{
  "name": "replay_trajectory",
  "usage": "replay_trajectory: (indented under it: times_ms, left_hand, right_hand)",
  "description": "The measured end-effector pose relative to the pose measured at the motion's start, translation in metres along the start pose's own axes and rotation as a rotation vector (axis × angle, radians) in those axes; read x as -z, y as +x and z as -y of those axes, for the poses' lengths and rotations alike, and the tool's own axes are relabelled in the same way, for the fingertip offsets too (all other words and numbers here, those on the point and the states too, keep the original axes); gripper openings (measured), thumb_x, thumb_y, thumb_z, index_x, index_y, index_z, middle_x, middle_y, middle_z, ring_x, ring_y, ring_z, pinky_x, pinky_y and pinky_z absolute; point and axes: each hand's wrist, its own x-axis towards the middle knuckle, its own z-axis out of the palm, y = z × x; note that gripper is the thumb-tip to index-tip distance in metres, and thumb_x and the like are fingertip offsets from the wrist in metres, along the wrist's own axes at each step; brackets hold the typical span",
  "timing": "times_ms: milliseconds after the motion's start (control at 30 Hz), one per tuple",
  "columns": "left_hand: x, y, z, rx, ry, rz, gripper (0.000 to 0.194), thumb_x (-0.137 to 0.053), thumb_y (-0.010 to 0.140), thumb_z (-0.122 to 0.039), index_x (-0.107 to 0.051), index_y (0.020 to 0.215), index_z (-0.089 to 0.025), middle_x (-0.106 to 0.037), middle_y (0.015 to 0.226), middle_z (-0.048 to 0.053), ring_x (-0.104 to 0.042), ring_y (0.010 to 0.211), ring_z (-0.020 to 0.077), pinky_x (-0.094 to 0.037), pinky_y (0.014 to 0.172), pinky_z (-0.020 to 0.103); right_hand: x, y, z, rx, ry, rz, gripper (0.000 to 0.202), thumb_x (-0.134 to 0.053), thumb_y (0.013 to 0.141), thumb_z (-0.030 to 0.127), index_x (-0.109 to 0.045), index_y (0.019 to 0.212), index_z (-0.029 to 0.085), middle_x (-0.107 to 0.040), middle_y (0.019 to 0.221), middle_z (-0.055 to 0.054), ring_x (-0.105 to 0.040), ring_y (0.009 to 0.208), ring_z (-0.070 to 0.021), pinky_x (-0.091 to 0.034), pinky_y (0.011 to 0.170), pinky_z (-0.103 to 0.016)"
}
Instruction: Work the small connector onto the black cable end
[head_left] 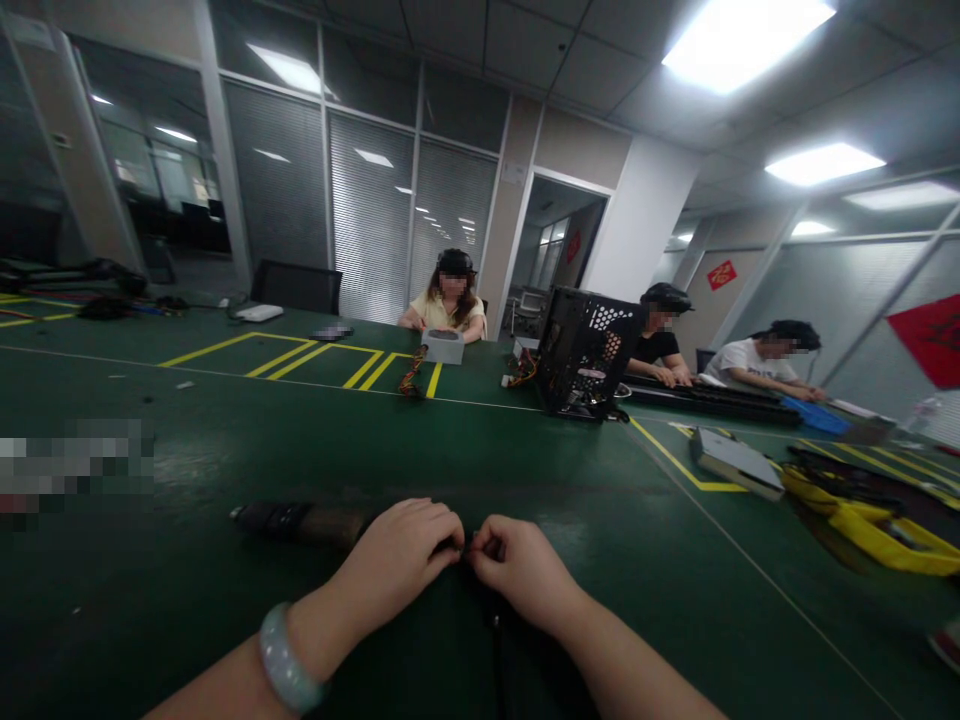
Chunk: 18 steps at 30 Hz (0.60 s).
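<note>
Near the middle of the green table, my left hand [409, 540] and my right hand [521, 570] come almost together. Both are closed in a pinch, thumbs against fingertips. Something small and dark shows between the fingertips, too hidden to name. Behind my left hand lies a dark, tube-shaped object [292, 522] with a small pale tip at its left end; my hand covers its right end. Below my right hand a thin black strip or cord [496, 640] runs toward me, blurred against the dark surface. A pale bangle [289, 660] circles my left wrist.
Across the green table [225, 420] stands a black computer case [589, 350]. A grey power supply [442, 347] with cables sits before a seated person [450, 300]. On the right are a flat silver box [735, 462] and a yellow-and-black bag [877, 530]. Two other people work there.
</note>
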Motion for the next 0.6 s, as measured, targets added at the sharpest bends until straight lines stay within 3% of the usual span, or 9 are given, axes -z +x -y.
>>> replay_trajectory:
  times_ms: [167, 600]
  left_hand:
    - [0.0006, 0.0005, 0.0006, 0.086, -0.028, 0.02, 0.011, -0.064, 0.085, -0.025, -0.062, 0.096, -0.026, -0.065, 0.094, -0.001, -0.06, 0.09, 0.0202, -0.043, 0.078, 0.033]
    - [0.0003, -0.0001, 0.0004, 0.045, -0.031, 0.02, 0.004, -0.063, 0.086, -0.024, -0.062, 0.09, -0.023, -0.064, 0.093, 0.0, -0.059, 0.089, 0.0204, -0.041, 0.08, 0.033]
  right_hand:
    - [0.0011, -0.0003, 0.0008, -0.001, -0.009, 0.004, 0.007, -0.062, 0.081, 0.022, -0.069, 0.082, 0.019, -0.067, 0.073, 0.002, -0.056, 0.064, -0.0103, -0.037, 0.056, -0.019]
    - [-0.0005, -0.0011, 0.0026, -0.024, 0.022, -0.004, 0.009, -0.062, 0.083, 0.025, -0.069, 0.085, 0.019, -0.07, 0.077, 0.001, -0.058, 0.065, -0.0109, -0.038, 0.056, -0.02]
